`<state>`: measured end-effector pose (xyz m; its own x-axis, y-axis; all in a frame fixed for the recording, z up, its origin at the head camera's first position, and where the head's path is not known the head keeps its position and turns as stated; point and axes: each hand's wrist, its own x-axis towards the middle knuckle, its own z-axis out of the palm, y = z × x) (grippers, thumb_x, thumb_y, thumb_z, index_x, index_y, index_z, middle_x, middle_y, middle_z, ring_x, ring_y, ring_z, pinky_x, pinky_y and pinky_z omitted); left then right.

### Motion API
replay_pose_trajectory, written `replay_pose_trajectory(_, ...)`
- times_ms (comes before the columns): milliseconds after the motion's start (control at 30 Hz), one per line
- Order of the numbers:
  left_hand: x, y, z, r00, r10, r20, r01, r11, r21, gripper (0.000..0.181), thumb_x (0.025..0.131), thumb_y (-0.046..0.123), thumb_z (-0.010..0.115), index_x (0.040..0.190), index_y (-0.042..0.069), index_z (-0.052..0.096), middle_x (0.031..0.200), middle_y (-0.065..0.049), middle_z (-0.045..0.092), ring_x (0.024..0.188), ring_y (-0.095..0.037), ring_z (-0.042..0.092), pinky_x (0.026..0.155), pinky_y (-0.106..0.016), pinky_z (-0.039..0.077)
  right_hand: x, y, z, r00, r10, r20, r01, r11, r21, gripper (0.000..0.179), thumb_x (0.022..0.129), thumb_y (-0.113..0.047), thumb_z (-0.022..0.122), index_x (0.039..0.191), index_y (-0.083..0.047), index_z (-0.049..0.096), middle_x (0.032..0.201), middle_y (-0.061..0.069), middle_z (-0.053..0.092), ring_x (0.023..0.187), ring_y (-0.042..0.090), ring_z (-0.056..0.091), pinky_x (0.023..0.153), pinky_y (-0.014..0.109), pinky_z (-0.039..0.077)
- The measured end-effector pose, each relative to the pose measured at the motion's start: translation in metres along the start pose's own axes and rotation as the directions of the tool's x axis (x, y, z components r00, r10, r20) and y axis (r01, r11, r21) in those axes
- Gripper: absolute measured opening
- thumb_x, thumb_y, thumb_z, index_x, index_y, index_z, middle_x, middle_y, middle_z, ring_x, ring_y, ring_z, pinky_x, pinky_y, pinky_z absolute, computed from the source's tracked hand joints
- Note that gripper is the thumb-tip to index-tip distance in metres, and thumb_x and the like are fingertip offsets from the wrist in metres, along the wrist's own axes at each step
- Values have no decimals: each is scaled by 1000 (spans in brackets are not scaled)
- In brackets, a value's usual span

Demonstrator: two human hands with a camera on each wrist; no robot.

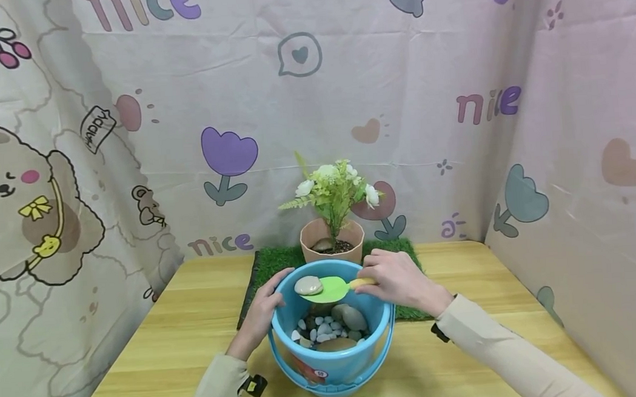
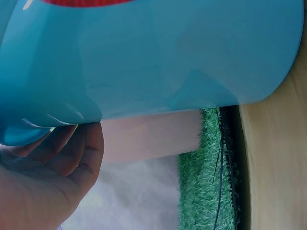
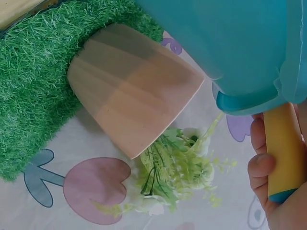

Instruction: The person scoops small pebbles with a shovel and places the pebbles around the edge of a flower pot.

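Lower centre, your right hand (image 1: 393,280) grips a green, yellow-handled trowel (image 1: 333,290), best kept level under its oval grey stone (image 1: 308,285); your left hand (image 1: 260,312) grips a blue plastic bucket (image 1: 355,364).

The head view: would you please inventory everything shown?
Table: one, yellowish, underneath
Cloth: count unclear, pale, printed, around table
Turf: one, green, on table
Pot: one, peach, on turf
Plant: one, green and white, in pot
Pot stone: one, brownish, in pot
Bucket: one, blue, on table
Stones: many, mostly grey, in bucket
Trowel: one, green and yellow, over bucket
Lone stone: one, pale, on trowel
Sleeves: two, beige, on arms
Cameras: two, black, at wrists
Left grip: one, bare, on bucket
Right grip: one, bare, on trowel
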<state>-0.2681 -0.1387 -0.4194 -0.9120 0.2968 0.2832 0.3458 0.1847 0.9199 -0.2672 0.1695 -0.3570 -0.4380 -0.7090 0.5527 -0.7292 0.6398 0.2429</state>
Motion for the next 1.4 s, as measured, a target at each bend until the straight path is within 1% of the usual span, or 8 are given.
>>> replay_pose_trajectory(233,1,-1,0,1000,-5,-5,5,1000,-4,63,85,2,38,147,10,43,149,-17,45,130,-39,48,97,-51,46,-4,3,-4,999,-6,-45,7,1000,26,20,79,-42,77,84,-22,77,79,-9,65,70,8,54,51,16,36)
replay_pose_trajectory(367,1,-2,1,1000,-10,-3,10,1000,-7,62,86,2,38,147,11,43,150,-17,44,132,-39,47,101,-56,44,-6,5,-5,998,-14,-64,16,999,32,18,78,-40,77,84,-23,77,79,-10,66,71,7,54,51,16,36)
replay_pose_trajectory(533,1,-2,1,1000,-7,-7,7,1000,-4,62,86,1,38,147,11,43,150,-17,44,132,-40,47,101,-57,44,-9,8,-4,996,-29,-86,32,999,28,18,77,-38,78,86,-22,78,80,-9,66,71,7,55,52,17,37)
replay_pose_trajectory(733,0,-2,2,1000,-7,-8,7,1000,-6,62,86,1,38,147,13,43,150,-16,44,132,-40,46,100,-56,44,-10,11,-6,993,-37,-112,36,999,-17,19,76,-39,79,86,-23,77,80,-9,66,72,8,56,51,18,38)
replay_pose_trajectory(1000,0,-3,1,1000,-6,-8,6,1000,-11,63,85,1,38,147,11,42,150,-17,44,132,-41,47,100,-56,45,-8,18,-10,995,-10,-101,6,999,-41,19,78,-40,77,85,-23,77,79,-9,66,72,9,56,50,19,39)
replay_pose_trajectory(1233,0,-3,2,1000,-6,-11,6,1000,-14,62,85,2,39,147,12,43,150,-17,44,132,-41,46,100,-57,44,-8,27,-11,996,6,-92,-12,998,-61,22,79,-40,76,86,-20,78,80,-7,66,72,10,57,51,20,41)
replay_pose_trajectory(1400,0,-4,2,1000,-10,-14,10,1000,-14,63,85,1,39,146,14,44,150,-17,44,132,-41,46,100,-56,45,-5,35,-12,996,8,-85,-15,996,-89,22,80,-42,75,84,-20,78,77,-8,64,69,10,54,49,19,37)
